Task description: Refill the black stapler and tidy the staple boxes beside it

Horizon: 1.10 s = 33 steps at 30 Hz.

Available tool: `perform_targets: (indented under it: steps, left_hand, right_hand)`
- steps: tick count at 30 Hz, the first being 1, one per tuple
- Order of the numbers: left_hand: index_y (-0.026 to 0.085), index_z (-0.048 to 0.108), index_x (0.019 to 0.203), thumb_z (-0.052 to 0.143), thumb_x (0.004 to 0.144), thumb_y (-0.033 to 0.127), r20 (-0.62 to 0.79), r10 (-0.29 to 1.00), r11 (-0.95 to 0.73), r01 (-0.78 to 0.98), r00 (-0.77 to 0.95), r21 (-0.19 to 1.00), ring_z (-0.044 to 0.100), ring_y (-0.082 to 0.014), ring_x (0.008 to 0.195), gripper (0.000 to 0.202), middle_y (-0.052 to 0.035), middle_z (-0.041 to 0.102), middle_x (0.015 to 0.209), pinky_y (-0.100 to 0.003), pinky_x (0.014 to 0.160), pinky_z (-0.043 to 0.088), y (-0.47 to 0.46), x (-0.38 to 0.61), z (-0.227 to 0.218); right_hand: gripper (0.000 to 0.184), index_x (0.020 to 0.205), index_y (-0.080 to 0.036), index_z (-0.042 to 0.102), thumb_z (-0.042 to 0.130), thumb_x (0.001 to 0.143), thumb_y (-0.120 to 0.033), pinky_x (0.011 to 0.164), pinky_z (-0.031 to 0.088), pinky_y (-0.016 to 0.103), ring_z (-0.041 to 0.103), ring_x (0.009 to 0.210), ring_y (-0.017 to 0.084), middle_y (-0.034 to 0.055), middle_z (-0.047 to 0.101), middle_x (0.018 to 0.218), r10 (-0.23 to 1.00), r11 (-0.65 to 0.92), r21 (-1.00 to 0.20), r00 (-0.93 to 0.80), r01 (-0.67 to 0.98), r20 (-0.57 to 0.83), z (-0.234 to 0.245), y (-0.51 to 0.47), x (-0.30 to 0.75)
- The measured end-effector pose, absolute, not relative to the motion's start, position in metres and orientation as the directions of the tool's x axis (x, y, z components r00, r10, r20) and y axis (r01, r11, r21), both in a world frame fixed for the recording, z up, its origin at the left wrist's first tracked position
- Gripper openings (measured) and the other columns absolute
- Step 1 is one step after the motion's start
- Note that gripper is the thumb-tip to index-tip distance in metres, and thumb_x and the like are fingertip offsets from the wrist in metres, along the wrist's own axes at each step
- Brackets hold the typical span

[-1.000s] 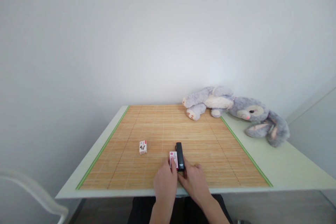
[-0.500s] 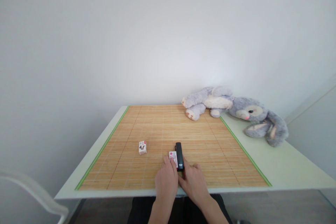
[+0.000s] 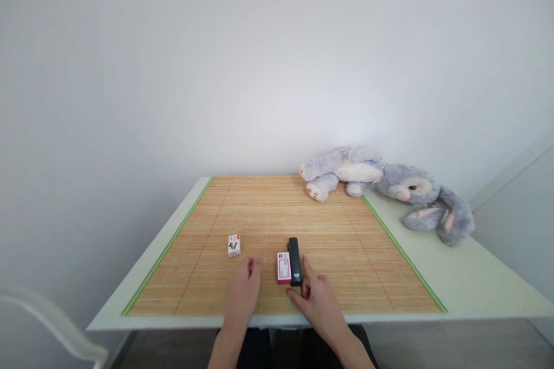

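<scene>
A black stapler [image 3: 295, 262] lies lengthwise on the bamboo mat. Against its left side rests a flat white and red box [image 3: 284, 268]. My right hand [image 3: 319, 300] is beside the stapler's near end, thumb and index finger apart, the other fingers curled; whether a fingertip touches the stapler I cannot tell. To the left of the flat box, my left hand [image 3: 243, 288] is over the mat with loosely bent fingers and nothing visible in them. Just beyond it stands a small white box [image 3: 234, 245] with a dark picture of clips on it.
The bamboo mat [image 3: 277, 207] with green edges covers much of the white table [image 3: 476, 282]. A grey plush rabbit [image 3: 389, 181] lies at the back right by the wall. A white curved bar [image 3: 56, 320] shows at the lower left.
My left hand has let go of the flat white and red box and moved left, toward the small box. My right hand has stayed beside the stapler, its index finger now straighter.
</scene>
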State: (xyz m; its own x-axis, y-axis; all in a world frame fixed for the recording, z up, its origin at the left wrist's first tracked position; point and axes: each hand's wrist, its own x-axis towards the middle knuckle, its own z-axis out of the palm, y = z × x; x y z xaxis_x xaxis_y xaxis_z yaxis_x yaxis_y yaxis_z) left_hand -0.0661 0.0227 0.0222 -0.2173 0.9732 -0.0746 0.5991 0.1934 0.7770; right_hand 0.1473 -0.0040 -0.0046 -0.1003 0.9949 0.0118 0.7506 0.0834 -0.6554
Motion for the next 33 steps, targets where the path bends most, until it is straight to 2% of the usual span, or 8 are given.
perform_targets:
  steps: [3,5,10,13,16,21,26,33]
  left_hand:
    - [0.022,0.063,0.099,0.042,0.094,0.068,0.027,0.89,0.284,0.6,-0.454,0.748,0.066,-0.0253,0.078,0.05,-0.0043,0.07,0.085,-0.035,0.072,0.046,0.036,-0.107,0.019]
    - [0.021,0.061,0.109,0.052,0.087,0.072,0.126,0.841,0.283,0.626,-0.527,0.726,0.066,-0.0267,0.085,0.055,-0.0057,0.07,0.094,-0.036,0.074,0.047,0.045,-0.122,0.015]
    - [0.021,0.06,0.12,0.053,0.09,0.063,0.25,0.853,0.204,0.734,-0.457,0.648,0.064,-0.0284,0.105,0.052,-0.0101,0.067,0.114,-0.04,0.088,0.048,0.059,-0.121,0.001]
    - [0.021,0.062,0.124,0.05,0.093,0.055,0.264,0.886,0.155,0.78,-0.381,0.606,0.063,-0.0279,0.108,0.047,-0.0104,0.066,0.117,-0.04,0.093,0.048,0.06,-0.112,-0.003]
    - [0.021,0.064,0.124,0.052,0.093,0.053,0.262,0.926,0.063,0.795,-0.273,0.603,0.063,-0.0263,0.11,0.045,-0.0098,0.066,0.119,-0.038,0.098,0.046,0.058,-0.099,-0.001]
    - [0.021,0.066,0.125,0.058,0.09,0.052,0.217,0.959,-0.016,0.733,-0.181,0.68,0.063,-0.0246,0.111,0.047,-0.0091,0.069,0.119,-0.036,0.101,0.045,0.06,-0.074,0.002]
    - [0.02,0.068,0.125,0.051,0.094,0.058,0.106,0.986,-0.014,0.573,-0.128,0.819,0.068,-0.0227,0.104,0.052,-0.0094,0.073,0.117,-0.036,0.096,0.049,0.075,-0.066,0.0]
    - [0.016,0.074,0.119,0.053,0.092,0.055,0.044,0.996,0.006,0.539,-0.08,0.842,0.071,-0.0252,0.1,0.052,-0.0123,0.077,0.113,-0.036,0.094,0.052,0.1,-0.06,0.002]
  right_hand:
    - [0.088,0.161,-0.015,0.025,0.067,0.088,-0.039,0.086,0.042,0.034,0.062,0.072,0.02,-0.0044,0.067,0.07,0.992,0.096,-0.71,-0.125,0.698,0.011,-0.009,-0.004,0.151]
    - [0.091,0.162,-0.015,0.023,0.068,0.086,-0.038,0.086,0.043,0.034,0.061,0.071,0.02,-0.0052,0.065,0.069,0.991,0.105,-0.726,-0.13,0.68,0.021,-0.01,-0.004,0.152]
    - [0.092,0.162,-0.015,0.023,0.069,0.086,-0.039,0.083,0.044,0.033,0.06,0.073,0.02,-0.0056,0.063,0.067,0.992,0.106,-0.742,-0.125,0.662,0.031,-0.011,-0.005,0.153]
    - [0.082,0.158,-0.018,0.034,0.067,0.086,-0.041,0.082,0.045,0.033,0.06,0.073,0.02,-0.005,0.063,0.068,0.993,0.101,-0.739,-0.114,0.666,0.033,-0.008,-0.006,0.153]
    - [0.072,0.15,-0.02,0.047,0.069,0.084,-0.039,0.082,0.047,0.033,0.063,0.081,0.022,0.0,0.068,0.082,0.994,0.111,-0.715,-0.07,0.69,0.087,-0.005,-0.007,0.151]
    - [0.061,0.141,-0.024,0.055,0.07,0.083,-0.036,0.099,0.046,0.039,0.061,0.112,0.028,0.0087,0.065,0.122,0.983,0.158,-0.665,-0.049,0.73,0.179,-0.005,-0.007,0.146]
    - [0.064,0.146,-0.025,0.051,0.069,0.086,-0.039,0.1,0.046,0.039,0.06,0.113,0.029,0.0092,0.063,0.122,0.983,0.149,-0.606,-0.051,0.781,0.175,-0.008,-0.008,0.143]
    - [0.064,0.153,-0.023,0.042,0.062,0.093,-0.037,0.097,0.047,0.041,0.059,0.113,0.031,0.0124,0.061,0.124,0.979,0.187,-0.547,-0.113,0.816,0.167,-0.003,-0.006,0.142]
